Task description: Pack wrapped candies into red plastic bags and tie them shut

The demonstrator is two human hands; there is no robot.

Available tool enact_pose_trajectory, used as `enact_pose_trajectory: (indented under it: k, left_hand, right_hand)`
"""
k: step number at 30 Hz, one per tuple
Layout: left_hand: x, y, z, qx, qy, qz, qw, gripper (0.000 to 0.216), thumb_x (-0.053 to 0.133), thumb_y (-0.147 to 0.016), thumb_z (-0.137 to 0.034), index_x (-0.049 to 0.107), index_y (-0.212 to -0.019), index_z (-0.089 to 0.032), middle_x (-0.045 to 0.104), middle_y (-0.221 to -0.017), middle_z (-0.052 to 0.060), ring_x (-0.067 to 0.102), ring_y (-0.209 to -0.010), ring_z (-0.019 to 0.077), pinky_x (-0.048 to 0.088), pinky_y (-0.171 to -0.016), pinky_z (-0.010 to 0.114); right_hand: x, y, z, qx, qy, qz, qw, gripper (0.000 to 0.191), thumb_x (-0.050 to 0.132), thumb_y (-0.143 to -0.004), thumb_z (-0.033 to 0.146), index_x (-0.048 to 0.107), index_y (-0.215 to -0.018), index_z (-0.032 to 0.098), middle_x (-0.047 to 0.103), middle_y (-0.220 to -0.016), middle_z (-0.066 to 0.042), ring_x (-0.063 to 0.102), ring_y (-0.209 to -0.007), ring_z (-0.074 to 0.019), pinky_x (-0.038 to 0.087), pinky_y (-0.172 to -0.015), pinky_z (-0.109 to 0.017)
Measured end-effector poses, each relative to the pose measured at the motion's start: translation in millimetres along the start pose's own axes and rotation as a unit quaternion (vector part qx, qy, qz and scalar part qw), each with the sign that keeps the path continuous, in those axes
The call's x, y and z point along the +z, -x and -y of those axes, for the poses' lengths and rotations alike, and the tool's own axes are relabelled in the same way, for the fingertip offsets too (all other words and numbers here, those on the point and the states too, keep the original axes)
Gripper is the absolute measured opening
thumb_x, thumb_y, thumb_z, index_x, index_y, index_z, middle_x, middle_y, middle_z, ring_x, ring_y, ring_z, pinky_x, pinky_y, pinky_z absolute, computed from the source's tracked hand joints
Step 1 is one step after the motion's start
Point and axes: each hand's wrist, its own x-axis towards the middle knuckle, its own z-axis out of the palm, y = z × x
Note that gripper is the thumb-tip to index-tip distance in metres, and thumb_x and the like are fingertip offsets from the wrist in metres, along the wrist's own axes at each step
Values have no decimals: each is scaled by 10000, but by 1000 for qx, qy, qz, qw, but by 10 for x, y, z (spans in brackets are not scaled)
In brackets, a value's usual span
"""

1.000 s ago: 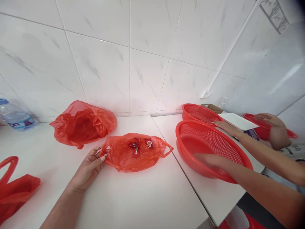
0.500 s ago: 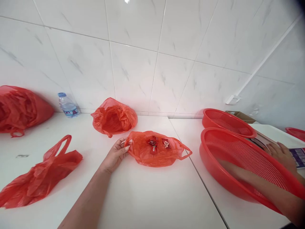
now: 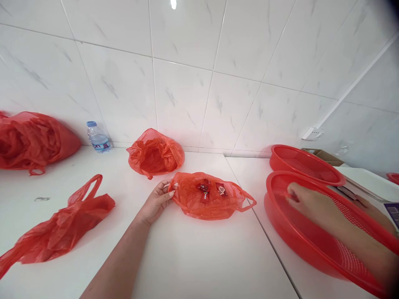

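My left hand (image 3: pixel 161 200) pinches the left rim of a thin red plastic bag (image 3: pixel 196 209) lying open on the white table. Inside this bag are a few small red snack packets (image 3: pixel 221 189), one with a white logo. My right hand (image 3: pixel 297 197) is over a large red mesh basket (image 3: pixel 271 220), with its fingers curled closed. Whatever those fingers may hold is hidden and somewhat blurred. Left of my left forearm lies a crumpled red plastic bag (image 3: pixel 62 228).
Another red bag (image 3: pixel 156 158) stands open by the wall, near a water bottle (image 3: pixel 99 139) and a bulging red bag (image 3: pixel 40 141) at far left. A second red basket (image 3: pixel 307 164) sits behind the large one. Another person's hand (image 3: pixel 372 211) is by a white tray (image 3: pixel 364 180).
My right hand has risen from inside the large basket toward its far left rim, its fingers now closed. My left hand keeps hold of the bag. The view has shifted slightly left.
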Motion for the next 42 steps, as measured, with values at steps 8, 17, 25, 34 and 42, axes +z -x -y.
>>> enact_pose_trajectory:
  k: [8, 17, 25, 34, 42]
  left_hand:
    - [2, 7, 5, 4, 4, -4, 1000, 419, 690, -747, -181, 545, -1134, -255, 617, -1063, 41, 599, -943, 163, 487, -836, 313]
    - [3, 4, 7, 8, 9, -9, 1000, 413, 685, -753, -175, 542, -1133, -249, 615, -1074, 49, 598, -955, 164, 485, -839, 311]
    - [-28, -35, 28, -7, -3, -8, 1000, 422, 683, -753, -167, 534, -1138, -254, 618, -1089, 52, 610, -937, 166, 499, -820, 311]
    - [7, -3, 30, 0, -23, -17, 1000, 444, 706, -729, -169, 536, -1130, -254, 631, -1066, 47, 617, -935, 160, 496, -841, 313]
    - [8, 21, 21, 9, -13, -12, 1000, 452, 703, -733, -227, 530, -1150, -245, 638, -1082, 62, 631, -925, 177, 500, -818, 323]
  right_hand:
    - [411, 422, 969, -209, -97, 0, 973, 157, 478, -865, 370, 542, -957, 260, 648, -909, -21, 619, -790, -166, 471, -666, -272]
    - [1324, 304, 964, -230, -98, 64, 966, 163, 462, -870, 294, 567, -993, 270, 644, -1043, -7, 621, -892, -183, 497, -710, -320]
    - [1588, 484, 391, -236, 45, 90, 967, 345, 526, -807, 256, 592, -1145, 254, 529, -1249, -83, 467, -1135, -283, 403, -914, -441]
    - [1455, -67, 766, -290, 21, -55, 955, 341, 462, -729, 28, 687, -865, 245, 542, -1230, -51, 386, -1202, -289, 350, -919, -475]
    - [1036, 339, 843, -233, -140, -158, 949, 317, 481, -776, 166, 596, -1058, 252, 464, -1282, -69, 447, -1183, -256, 423, -930, -433]
